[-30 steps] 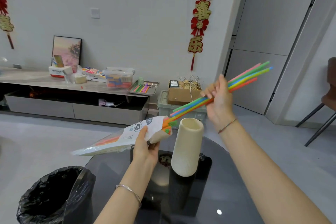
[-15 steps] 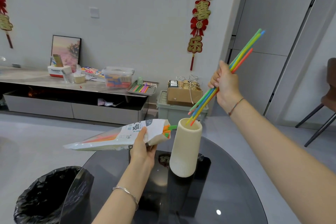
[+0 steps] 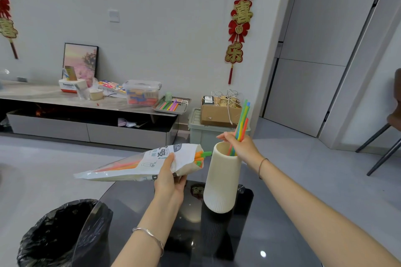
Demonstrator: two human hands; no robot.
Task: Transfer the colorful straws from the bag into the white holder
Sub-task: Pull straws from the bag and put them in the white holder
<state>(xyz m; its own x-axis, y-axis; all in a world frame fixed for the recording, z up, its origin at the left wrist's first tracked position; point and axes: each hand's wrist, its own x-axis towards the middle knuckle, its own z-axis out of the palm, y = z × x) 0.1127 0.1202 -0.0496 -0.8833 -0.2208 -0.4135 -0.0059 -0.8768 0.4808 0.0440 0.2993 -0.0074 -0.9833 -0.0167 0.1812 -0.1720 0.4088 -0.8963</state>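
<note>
- The table (image 3: 282, 234) carries the holder (image 3: 223, 180) upright, a firm base that leaves both hands free for the transfer.
- The bin (image 3: 56, 236) sits on the floor, left of the holder and nearer the camera, probably there to take the bag once it is empty.
- The bag (image 3: 138, 165) is held nearly level just left of the holder. Its open mouth faces the holder's rim, so each pull has only a short way to go.
- The holder stands between the two hands, its mouth open upward to take straws from above.
- The bunch (image 3: 242, 123) stands steeply in the holder's mouth. Its lower ends are inside the rim and its upper ends rise above the holder, leaning a little right. That steep angle should let the straws slide down once freed. The holder's wall hides how deep the tips have gone, so whether they touch the bottom cannot be told.
- The bagged straws (image 3: 200, 156) show orange and green ends poking from the bag's mouth, just left of the holder's rim and apart from it. By my reading the task is only partway done.
- The right hand (image 3: 240, 147) is at the holder's rim on the right side. Its fingers are curled round the bunch, and one finger stretches out over the mouth.
- The left hand (image 3: 171, 178), left of the holder, grips the bag near its mouth with the thumb on top and the fingers underneath.
</note>
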